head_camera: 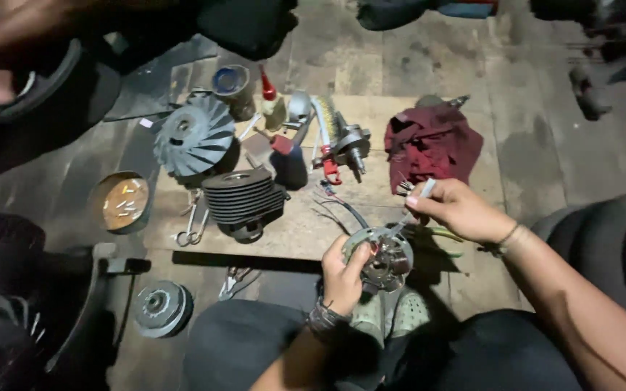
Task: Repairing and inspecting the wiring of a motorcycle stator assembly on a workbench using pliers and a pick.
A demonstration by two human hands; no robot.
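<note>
Low in the middle of the frame, the left hand point(343, 279) grips a round stator plate point(380, 257) with coils and a metal hub, its fingers curled around the plate's left rim and holding it up above the person's lap. From the right, the right hand point(458, 210) comes in with its fingers pinched shut on a slim screwdriver point(411, 210) with a pale handle, whose shaft slants down and left so that its tip touches the upper face of the plate. Thin wires point(342, 206) trail from the plate up and left toward the wooden board point(298, 232) lying on the floor. On that board, at centre, sits a dark finned cylinder point(244, 197), and just above and left of it leans a grey fan wheel point(193, 136) with curved blades. Right of the cylinder lies a crankshaft point(349, 145) with a red clip near it, and a small oil bottle point(271, 101) with a red cap stands near the board's upper edge beside a round tin point(232, 87). A dark red rag point(429, 145) lies crumpled at the upper right of the board, just above the right hand. Left of the board, a shallow round dish point(121, 203) holds small loose parts, and pliers point(193, 221) lie between it and the cylinder. At lower left, a grey pulley point(162, 308) rests on the floor.
</note>
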